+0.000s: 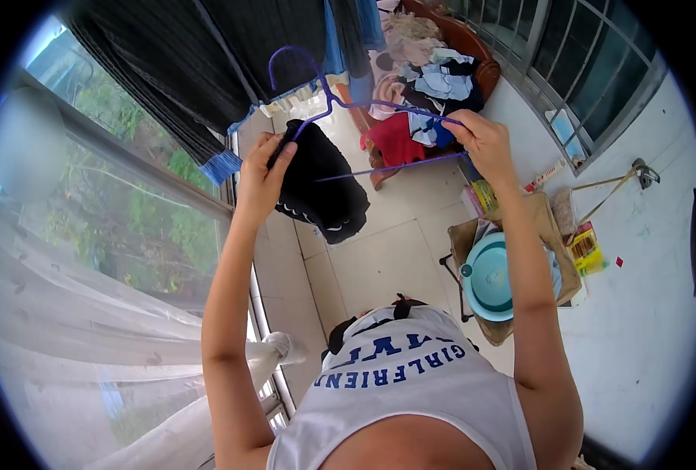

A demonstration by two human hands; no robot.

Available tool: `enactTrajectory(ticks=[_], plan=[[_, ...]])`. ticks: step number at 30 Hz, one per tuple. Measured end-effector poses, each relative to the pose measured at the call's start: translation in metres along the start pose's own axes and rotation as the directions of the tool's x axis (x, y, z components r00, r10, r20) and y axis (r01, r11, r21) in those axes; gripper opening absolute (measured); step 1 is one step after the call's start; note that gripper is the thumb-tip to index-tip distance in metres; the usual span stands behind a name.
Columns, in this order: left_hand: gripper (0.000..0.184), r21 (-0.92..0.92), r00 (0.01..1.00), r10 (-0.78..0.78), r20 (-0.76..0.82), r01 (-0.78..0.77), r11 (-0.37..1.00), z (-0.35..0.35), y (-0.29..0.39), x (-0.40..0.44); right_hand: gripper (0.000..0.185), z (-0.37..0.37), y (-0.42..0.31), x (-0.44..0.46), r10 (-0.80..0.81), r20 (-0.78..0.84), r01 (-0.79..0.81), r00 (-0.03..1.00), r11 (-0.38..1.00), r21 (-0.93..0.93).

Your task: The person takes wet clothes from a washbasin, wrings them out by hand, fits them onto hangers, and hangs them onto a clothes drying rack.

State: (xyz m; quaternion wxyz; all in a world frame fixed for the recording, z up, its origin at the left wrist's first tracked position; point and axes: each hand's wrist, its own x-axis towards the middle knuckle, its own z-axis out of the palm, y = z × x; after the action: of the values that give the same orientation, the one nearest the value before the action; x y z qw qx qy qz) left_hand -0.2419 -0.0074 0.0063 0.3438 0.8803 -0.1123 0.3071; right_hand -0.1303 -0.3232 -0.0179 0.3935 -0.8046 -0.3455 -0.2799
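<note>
A purple clothes hanger (387, 104) is held up in front of me, its hook pointing up and away. My right hand (485, 149) pinches the hanger's right corner. Over the hanger's left arm hangs a black garment (320, 188), bunched up, with a row of small light marks along its lower edge. My left hand (265, 176) is closed on this garment near the hanger's left end, thumb toward the hanger. The hanger's lower bar runs into the garment; its left corner is hidden in the black cloth.
Dark curtains (160, 63) hang at upper left, beside a window and a sheer white curtain (89, 313). A wooden bench (485, 66) piled with clothes (442, 82) stands ahead. At right, a turquoise basin (489, 274) rests on a brown folding chair (461, 235) by the wall.
</note>
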Motion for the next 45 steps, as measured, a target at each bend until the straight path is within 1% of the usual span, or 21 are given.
enactTrajectory(ticks=[2, 4, 8, 10, 11, 13, 15, 16, 18, 20, 21, 22, 25, 28, 30, 32, 34, 38, 40, 43, 45], plan=[[0.02, -0.123, 0.984, -0.16, 0.083, 0.17, 0.978, -0.001, 0.002, 0.001, 0.018, 0.006, 0.001, 0.003, 0.008, -0.018, -0.008, 1.0, 1.0, -0.003], [0.019, -0.113, 0.985, -0.159, 0.061, 0.165, 0.98, 0.003, -0.003, -0.001, 0.01, 0.01, 0.0, 0.005, -0.201, -0.115, 0.176, 0.973, 0.964, -0.197], [0.017, -0.1, 0.992, -0.125, 0.015, 0.126, 0.987, 0.009, -0.005, 0.001, 0.01, 0.018, -0.001, 0.003, -0.155, -0.113, 0.12, 0.981, 0.955, -0.27], [0.017, -0.108, 0.987, -0.16, 0.007, 0.16, 0.981, 0.014, -0.003, 0.001, 0.02, 0.022, -0.013, 0.007, -0.31, -0.348, 0.109, 0.885, 0.863, -0.494], [0.018, -0.117, 0.98, -0.197, -0.001, 0.196, 0.974, 0.015, -0.004, 0.002, 0.02, 0.028, -0.023, 0.003, -0.312, -0.347, 0.11, 0.884, 0.863, -0.494], [0.019, -0.131, 0.975, -0.22, -0.024, 0.215, 0.968, 0.016, -0.003, 0.005, 0.027, 0.042, -0.049, -0.015, -0.298, -0.353, 0.229, 0.887, 0.947, -0.226], [0.02, -0.145, 0.969, -0.245, -0.035, 0.237, 0.96, 0.018, -0.001, 0.006, 0.041, 0.077, -0.066, -0.04, -0.434, -0.073, 0.437, 0.898, 0.899, 0.018], [0.019, -0.184, 0.975, -0.218, -0.047, 0.206, 0.961, 0.02, 0.001, 0.007, 0.05, 0.084, -0.084, -0.046, -0.383, 0.048, 0.379, 0.923, 0.923, 0.07], [0.019, -0.222, 0.98, -0.192, -0.06, 0.174, 0.959, 0.019, 0.004, 0.007, 0.06, 0.097, -0.084, -0.056, -0.369, 0.097, 0.358, 0.924, 0.927, 0.111], [0.017, -0.25, 0.975, -0.217, -0.043, 0.2, 0.947, 0.014, 0.004, 0.006, 0.066, 0.112, -0.07, -0.066, -0.231, 0.466, 0.239, 0.854, 0.97, 0.044], [0.015, -0.238, 0.967, -0.254, -0.01, 0.245, 0.94, 0.01, 0.001, 0.005, 0.07, 0.117, -0.063, -0.066, -0.149, 0.455, 0.115, 0.878, 0.988, 0.102], [0.015, -0.237, 0.966, -0.257, -0.012, 0.247, 0.94, 0.007, -0.001, 0.002, 0.061, 0.12, -0.06, -0.07, -0.075, 0.342, 0.046, 0.937, 0.995, 0.091], [0.012, -0.267, 0.957, -0.279, -0.083, 0.248, 0.931, 0.003, -0.011, -0.003, 0.031, 0.105, -0.034, -0.062, -0.266, 0.424, 0.261, 0.866, 0.963, 0.071], [0.016, -0.149, 0.971, -0.19, -0.146, 0.169, 0.974, -0.008, -0.021, -0.01, 0.028, 0.076, -0.022, -0.042, -0.343, 0.522, 0.356, 0.781, 0.931, 0.08], [0.017, -0.107, 0.955, -0.237, -0.177, 0.221, 0.969, -0.02, -0.025, -0.013, 0.027, 0.06, -0.002, -0.031, -0.334, 0.518, 0.398, 0.787, 0.917, -0.014], [0.018, 0.092, 0.953, -0.211, -0.215, 0.235, 0.968, -0.03, -0.023, -0.016, 0.028, 0.04, 0.009, -0.017, -0.299, 0.496, 0.394, 0.815, 0.914, -0.098], [0.021, 0.151, 0.944, -0.279, -0.178, 0.306, 0.94, -0.038, -0.027, -0.019, 0.027, 0.019, 0.019, -0.001, -0.347, 0.398, 0.43, 0.849, 0.891, -0.142], [0.025, 0.407, 0.99, -0.138, -0.002, 0.127, 0.905, -0.036, -0.049, -0.03, 0.026, -0.009, 0.015, 0.025, -0.401, 0.343, 0.491, 0.85, 0.838, -0.238], [0.023, 0.383, 0.985, -0.11, 0.133, 0.052, 0.922, -0.032, -0.032, -0.026, 0.025, -0.011, 0.011, 0.029, -0.432, 0.338, 0.523, 0.837, 0.813, -0.256], [0.019, 0.271, 0.987, -0.119, 0.111, 0.085, 0.959, -0.014, -0.018, -0.013, 0.024, 0.001, -0.013, 0.033, -0.453, 0.262, 0.508, 0.852, 0.837, -0.204], [0.018, 0.151, 0.96, -0.253, 0.123, 0.234, 0.961, -0.004, -0.008, -0.003, 0.026, 0.012, -0.04, 0.028, -0.426, 0.321, 0.431, 0.846, 0.9, 0.06]])
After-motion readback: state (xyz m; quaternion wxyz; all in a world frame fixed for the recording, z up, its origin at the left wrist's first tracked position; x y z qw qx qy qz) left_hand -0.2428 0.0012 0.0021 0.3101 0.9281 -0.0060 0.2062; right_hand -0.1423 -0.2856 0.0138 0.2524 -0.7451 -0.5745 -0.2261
